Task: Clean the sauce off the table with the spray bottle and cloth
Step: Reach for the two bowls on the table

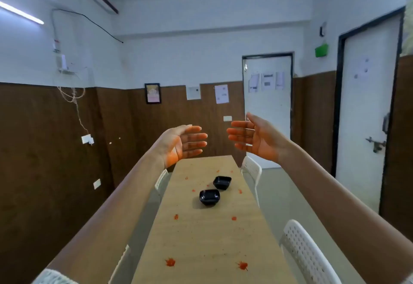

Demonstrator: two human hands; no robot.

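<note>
Two empty hands raised over a long surface spotted with sauce.

The wooden surface (pixel 207 239) runs lengthwise straight away from the viewer toward the far wall, with white chairs (pixel 306 254) along both long sides. Above its far end the left hand (pixel 181 144) and right hand (pixel 252 137) hang in the air, palms facing each other, fingers straight and spread, holding nothing and a little apart. Well below and nearer than the hands, two black bowls (pixel 209 197) sit mid-surface, one behind the other. Red sauce spots (pixel 170 262) lie scattered along both edges, from the near end to beyond the bowls.
</note>
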